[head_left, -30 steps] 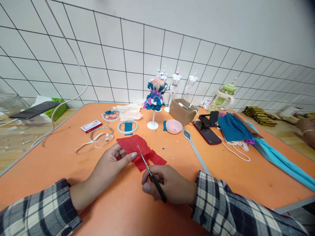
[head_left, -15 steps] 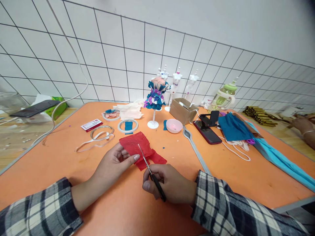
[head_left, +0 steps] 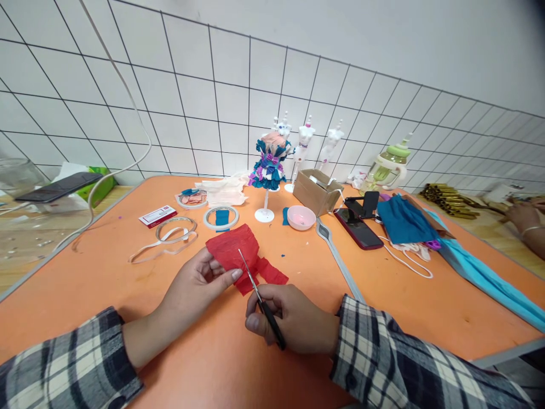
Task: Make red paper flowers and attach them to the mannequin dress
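"Where's the red sheet (head_left: 234, 247)?"
"Centre of the frame — left hand (head_left: 187, 289) pinching its lower-left edge, right hand (head_left: 296, 321) gripping the scissors (head_left: 272, 325)."
"Any risk?"
"If the sheet sags, the blades could snag it — and the left thumb's close."

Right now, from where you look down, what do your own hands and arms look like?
My left hand and right hand are bare: no gloves, and no ring, watch or bracelet shows. Both arms wear long plaid shirt sleeves in dark navy, grey and cream checks, left sleeve and right sleeve. Each cuff ends above the wrist and carries a dark round button.
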Tool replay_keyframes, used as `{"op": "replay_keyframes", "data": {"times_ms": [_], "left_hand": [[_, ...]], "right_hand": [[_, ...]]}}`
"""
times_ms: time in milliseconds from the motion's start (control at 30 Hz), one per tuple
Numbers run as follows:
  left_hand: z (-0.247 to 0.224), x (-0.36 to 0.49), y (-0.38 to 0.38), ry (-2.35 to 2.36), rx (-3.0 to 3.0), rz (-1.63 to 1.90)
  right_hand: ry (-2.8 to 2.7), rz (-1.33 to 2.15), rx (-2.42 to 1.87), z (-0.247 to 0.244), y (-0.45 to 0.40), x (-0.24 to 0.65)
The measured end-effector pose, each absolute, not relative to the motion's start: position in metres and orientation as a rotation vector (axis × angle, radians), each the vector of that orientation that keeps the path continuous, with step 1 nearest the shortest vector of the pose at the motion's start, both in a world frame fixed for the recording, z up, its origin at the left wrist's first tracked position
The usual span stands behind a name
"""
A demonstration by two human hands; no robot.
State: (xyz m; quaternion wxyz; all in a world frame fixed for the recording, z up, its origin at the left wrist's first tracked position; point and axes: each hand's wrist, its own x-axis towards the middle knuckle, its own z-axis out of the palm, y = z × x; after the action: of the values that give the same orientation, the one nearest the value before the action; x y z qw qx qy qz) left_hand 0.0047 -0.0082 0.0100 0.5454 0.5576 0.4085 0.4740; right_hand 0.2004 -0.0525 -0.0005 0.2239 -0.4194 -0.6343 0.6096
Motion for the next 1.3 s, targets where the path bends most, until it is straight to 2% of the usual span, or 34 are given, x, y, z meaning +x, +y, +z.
{"op": "replay_keyframes", "data": {"times_ms": [767,1100,1300], "left_hand": [[0.002,-0.001,-0.009,1.013,1.451,1.055],[0.007,-0.001,-0.005,1.029,1.432,1.150],[0.005,-0.001,-0.006,1.010,1.408,1.137]], "right_hand": [[-1.731,1.660,-1.152,0.004,-0.052,0.199],[-1.965,1.317,-1.281,0.001,-0.050,0.202],[-1.929,1.421,-1.263,0.001,-0.048,0.202]]}}
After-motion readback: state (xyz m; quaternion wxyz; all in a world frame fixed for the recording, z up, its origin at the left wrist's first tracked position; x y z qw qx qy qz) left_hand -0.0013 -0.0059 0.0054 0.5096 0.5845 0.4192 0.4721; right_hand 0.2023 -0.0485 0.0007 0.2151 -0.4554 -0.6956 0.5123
